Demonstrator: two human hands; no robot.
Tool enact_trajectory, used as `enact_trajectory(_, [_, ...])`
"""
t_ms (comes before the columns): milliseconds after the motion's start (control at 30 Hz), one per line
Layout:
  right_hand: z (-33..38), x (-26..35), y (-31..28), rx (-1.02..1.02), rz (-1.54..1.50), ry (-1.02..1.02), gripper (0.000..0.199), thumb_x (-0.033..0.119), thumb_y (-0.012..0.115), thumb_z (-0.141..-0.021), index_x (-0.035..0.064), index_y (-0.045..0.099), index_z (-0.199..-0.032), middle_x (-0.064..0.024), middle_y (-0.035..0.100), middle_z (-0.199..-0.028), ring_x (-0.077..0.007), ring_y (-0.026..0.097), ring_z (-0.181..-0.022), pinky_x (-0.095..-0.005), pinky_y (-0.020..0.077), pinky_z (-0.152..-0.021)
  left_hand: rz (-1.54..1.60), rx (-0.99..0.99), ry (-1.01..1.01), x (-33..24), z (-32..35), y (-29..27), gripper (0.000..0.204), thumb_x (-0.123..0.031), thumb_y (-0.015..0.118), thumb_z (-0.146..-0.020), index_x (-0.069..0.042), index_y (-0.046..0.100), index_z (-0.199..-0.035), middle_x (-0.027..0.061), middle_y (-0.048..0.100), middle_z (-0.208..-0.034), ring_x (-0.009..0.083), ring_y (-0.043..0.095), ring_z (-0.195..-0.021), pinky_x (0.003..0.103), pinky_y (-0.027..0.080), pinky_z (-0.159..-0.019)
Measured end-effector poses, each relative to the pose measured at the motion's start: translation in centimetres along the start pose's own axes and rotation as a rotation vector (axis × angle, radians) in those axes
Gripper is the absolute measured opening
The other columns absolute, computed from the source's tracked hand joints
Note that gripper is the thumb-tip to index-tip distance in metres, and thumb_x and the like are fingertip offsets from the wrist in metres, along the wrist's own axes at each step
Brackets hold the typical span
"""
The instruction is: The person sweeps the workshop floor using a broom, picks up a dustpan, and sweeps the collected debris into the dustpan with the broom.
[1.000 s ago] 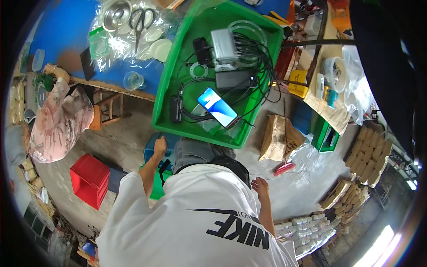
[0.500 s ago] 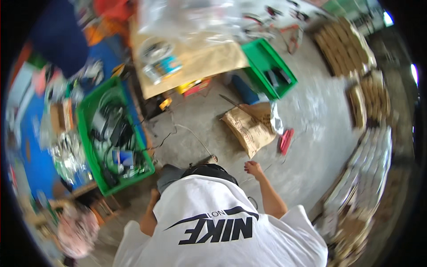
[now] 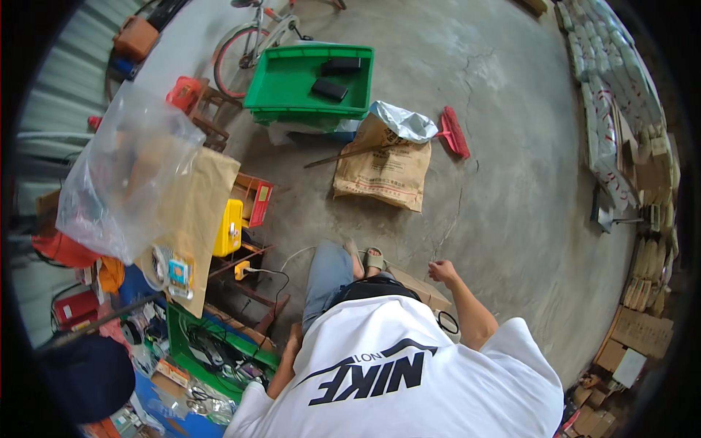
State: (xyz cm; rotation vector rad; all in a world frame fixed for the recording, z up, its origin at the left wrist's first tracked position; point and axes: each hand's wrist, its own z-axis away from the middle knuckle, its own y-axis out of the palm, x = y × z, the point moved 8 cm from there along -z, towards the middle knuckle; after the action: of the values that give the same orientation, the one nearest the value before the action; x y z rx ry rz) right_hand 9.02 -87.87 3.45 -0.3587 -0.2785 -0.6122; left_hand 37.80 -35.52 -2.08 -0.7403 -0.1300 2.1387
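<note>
My right hand (image 3: 442, 271) hangs in the air to the right of my body, its fingers curled in with nothing visible in them. My left hand (image 3: 294, 337) is low beside my left thigh, and its fingers are mostly hidden. Ahead on the floor stands a brown paper sack (image 3: 383, 175) with a silvery lining at its mouth and a thin dark rod lying across it. Beyond it is a green plastic crate (image 3: 281, 84) containing a black box-shaped item (image 3: 329, 90) and another black item (image 3: 341, 66).
A red broom head (image 3: 454, 133) is right of the sack. At left, brown paper (image 3: 208, 197) and clear plastic sheeting (image 3: 124, 175) cover a table near a yellow case (image 3: 228, 228). A cardboard box (image 3: 420, 288) lies by my feet. Stacked sacks (image 3: 617, 80) line the right.
My view has swung left to right, so the crate and sack now sit straight ahead and the cluttered bench is at lower left. My right hand stays curled and raised beside me.
</note>
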Motion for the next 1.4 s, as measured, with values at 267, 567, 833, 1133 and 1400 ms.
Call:
enact_trajectory(267, [-0.5, 0.0, -5.4, -0.163, -0.250, 0.183, 0.031, 0.024, 0.058, -0.084, -0.0011, 0.056, -0.103, -0.0084, 0.061, -0.081, -0.0156, 0.060, -0.068, -0.0278, 0.0492, -0.059, 0.128, 0.256, 0.039, -22.1, -10.2, 3.6, 0.012, -0.006, 0.046, -0.067, -0.006, 0.055, -0.060, 0.0063, 0.055, -0.059, 0.0138, 0.050, -0.052, 0.027, 0.038, -0.045])
enact_trajectory(567, [-7.1, 16.0, -9.6, -0.159, -0.320, -0.018, 0.028, 0.023, 0.055, -0.087, -0.0016, 0.056, -0.099, -0.0087, 0.062, -0.082, -0.0145, 0.060, -0.069, -0.0272, 0.0490, -0.061, 0.162, 0.367, 0.191, -40.1, -23.3, 12.4, 0.017, -0.004, 0.039, -0.069, -0.004, 0.055, -0.064, 0.0062, 0.055, -0.060, 0.0129, 0.051, -0.053, 0.025, 0.039, -0.046])
enact_trajectory(833, [-29.1, 24.4, -6.8, 0.083, -0.236, -0.153, 0.027, 0.021, 0.052, -0.087, -0.0032, 0.057, -0.097, -0.0061, 0.061, -0.074, -0.0123, 0.058, -0.064, -0.0253, 0.0468, -0.056, -0.076, 0.384, 0.047, -44.4, -36.7, 32.3, 0.016, -0.015, 0.049, -0.083, -0.004, 0.058, -0.076, 0.0016, 0.057, -0.067, 0.0083, 0.052, -0.056, 0.023, 0.042, -0.051])
enact_trajectory(1133, [-48.0, 24.7, -4.2, 0.068, -0.045, -0.092, 0.030, 0.023, 0.054, -0.085, -0.0051, 0.057, -0.094, -0.0096, 0.062, -0.075, -0.0145, 0.060, -0.064, -0.0269, 0.0475, -0.058, -0.399, -0.063, 0.358, -45.7, -60.4, 47.8, 0.014, -0.012, 0.055, -0.078, -0.004, 0.058, -0.089, 0.0120, 0.059, -0.075, 0.0248, 0.057, -0.074, 0.036, 0.044, -0.066])
enact_trajectory(1400, [-48.0, 17.8, -4.9, 0.140, -0.196, 0.078, 0.028, 0.023, 0.052, -0.088, -0.0033, 0.056, -0.095, -0.0046, 0.059, -0.073, -0.0109, 0.055, -0.067, -0.0251, 0.0459, -0.059, -0.928, -0.277, 0.531, -45.8, -73.3, 53.6, 0.039, -0.026, 0.054, -0.081, -0.007, 0.050, -0.115, 0.0161, 0.053, -0.110, 0.0343, 0.051, -0.102, 0.044, 0.040, -0.089])
